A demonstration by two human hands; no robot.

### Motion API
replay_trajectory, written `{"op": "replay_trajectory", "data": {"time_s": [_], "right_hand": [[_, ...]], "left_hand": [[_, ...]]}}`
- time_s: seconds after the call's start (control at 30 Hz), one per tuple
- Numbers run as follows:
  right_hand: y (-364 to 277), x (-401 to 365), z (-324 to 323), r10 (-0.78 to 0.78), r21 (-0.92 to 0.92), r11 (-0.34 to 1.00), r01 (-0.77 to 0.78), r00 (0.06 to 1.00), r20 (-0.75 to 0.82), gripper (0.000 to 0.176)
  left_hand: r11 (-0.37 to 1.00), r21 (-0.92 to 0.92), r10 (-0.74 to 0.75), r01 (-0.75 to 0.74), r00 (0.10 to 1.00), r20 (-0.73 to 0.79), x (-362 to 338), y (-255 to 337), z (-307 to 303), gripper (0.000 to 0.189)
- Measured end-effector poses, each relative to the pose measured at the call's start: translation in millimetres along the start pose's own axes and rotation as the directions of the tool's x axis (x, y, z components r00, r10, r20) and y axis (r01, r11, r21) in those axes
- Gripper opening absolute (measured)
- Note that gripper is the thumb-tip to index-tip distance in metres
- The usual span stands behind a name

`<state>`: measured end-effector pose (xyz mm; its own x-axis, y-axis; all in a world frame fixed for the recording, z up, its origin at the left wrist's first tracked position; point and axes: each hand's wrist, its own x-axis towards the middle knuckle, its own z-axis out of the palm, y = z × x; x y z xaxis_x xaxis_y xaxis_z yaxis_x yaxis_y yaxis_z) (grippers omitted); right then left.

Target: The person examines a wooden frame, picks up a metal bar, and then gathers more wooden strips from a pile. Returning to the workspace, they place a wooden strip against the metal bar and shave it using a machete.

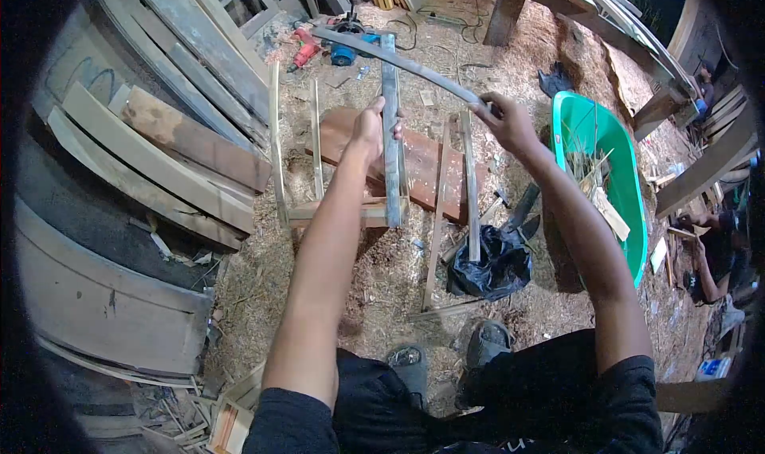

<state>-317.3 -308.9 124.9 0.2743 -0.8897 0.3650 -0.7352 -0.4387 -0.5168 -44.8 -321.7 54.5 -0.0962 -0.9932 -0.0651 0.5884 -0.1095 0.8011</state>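
My left hand point(371, 133) is closed around a long grey wooden plank point(390, 167) that points away from me, fingertips showing at its right edge. My right hand point(507, 123) grips the near end of a thin grey wooden strip point(398, 62). That strip runs up and to the left, crossing over the plank's far end. Underneath lies a wide reddish-brown board point(430, 155) on the sawdust. A pale wooden crosspiece point(335, 214) sits by the plank's near end. To the right are two narrow wooden slats point(470, 183), one partly over a black plastic bag point(496, 267).
A green tub point(641, 215) with wood scraps stands at right. A blue power tool point(343, 53) and a red one point(305, 49) lie ahead with cords. Planks point(183, 48) and panels lean along the left. Another person point(713, 251) is at far right.
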Motion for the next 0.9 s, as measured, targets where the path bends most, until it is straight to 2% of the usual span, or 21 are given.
{"op": "replay_trajectory", "data": {"time_s": [0.07, 0.1, 0.2, 0.23, 0.33, 0.37, 0.4, 0.47, 0.5, 0.53, 0.6, 0.67, 0.7, 0.73, 0.83, 0.9], "right_hand": [[28, 3, -3, -0.111, 0.016, 0.994, 0.112, 0.993, -0.039, 0.032], [41, 3, -6, -0.164, 0.023, 0.986, 0.166, 0.984, -0.062, 0.032], [62, -6, -6, -0.254, -0.131, 0.957, 0.257, 0.966, 0.039, 0.032], [65, -12, -7, -0.309, -0.119, 0.942, 0.314, 0.949, 0.062, 0.032], [71, -17, -4, -0.293, -0.205, 0.934, 0.292, 0.956, 0.024, 0.031], [74, -18, -7, -0.274, -0.297, 0.917, 0.266, 0.962, 0.013, 0.030], [71, -19, -2, -0.291, -0.373, 0.900, 0.225, 0.948, -0.131, 0.030], [64, -19, 5, -0.348, -0.503, 0.857, 0.114, 0.847, -0.402, 0.029], [73, -14, 12, -0.185, -0.423, 0.906, 0.012, 0.910, -0.371, 0.031], [72, -14, 22, -0.018, -0.247, 0.967, -0.057, 0.957, -0.290, 0.033], [62, -21, 48, 0.267, 0.094, 0.960, -0.263, 0.963, -0.029, 0.038], [32, -24, 70, 0.327, 0.176, 0.913, -0.367, 0.919, 0.220, 0.047], [20, -24, 84, 0.304, 0.416, 0.810, -0.414, 0.902, 0.307, 0.051], [7, -24, 96, 0.261, 0.617, 0.641, -0.456, 0.886, 0.384, 0.054], [-34, -4, 114, 0.394, 0.836, 0.367, -0.408, 0.882, 0.258, 0.051], [-39, 19, 122, 0.419, 0.908, 0.209, -0.364, 0.872, 0.253, 0.046]], "left_hand": [[0.996, -0.090, -0.013, 0.024, 0.992, 0.129, -17, 4, 4, 0.034], [0.998, -0.056, 0.014, -0.004, 0.984, 0.177, -14, 0, 1, 0.049], [0.998, -0.029, -0.056, 0.058, 0.994, 0.093, -4, -4, -5, 0.056], [1.000, 0.012, 0.026, -0.027, 0.998, 0.052, -4, -7, 0, 0.057], [0.996, 0.080, 0.035, -0.032, 0.999, -0.029, -1, -12, 1, 0.052], [0.999, 0.020, 0.032, -0.031, 0.999, -0.014, 1, -14, -1, 0.047], [0.999, 0.028, 0.047, -0.046, 0.999, -0.018, 1, -16, -1, 0.046], [0.995, 0.044, 0.085, -0.084, 0.996, -0.023, 2, -16, 0, 0.046], [0.994, 0.066, 0.087, -0.085, 0.996, -0.033, 2, -16, 1, 0.047], [0.992, 0.088, 0.089, -0.085, 0.995, -0.045, 2, -15, 3, 0.047], [0.993, 0.093, 0.085, -0.078, 0.994, -0.073, 3, -16, 2, 0.046], [0.996, 0.056, 0.075, -0.070, 0.992, -0.100, 9, -19, -1, 0.044], [0.995, 0.052, 0.087, -0.083, 0.991, -0.099, 7, -18, 1, 0.044], [0.994, 0.058, 0.096, -0.091, 0.992, -0.086, 6, -19, 1, 0.044], [0.992, 0.071, 0.107, -0.103, 0.993, -0.054, 3, -20, -2, 0.044], [0.993, 0.071, 0.092, -0.089, 0.995, -0.042, 3, -21, -4, 0.043]]}}
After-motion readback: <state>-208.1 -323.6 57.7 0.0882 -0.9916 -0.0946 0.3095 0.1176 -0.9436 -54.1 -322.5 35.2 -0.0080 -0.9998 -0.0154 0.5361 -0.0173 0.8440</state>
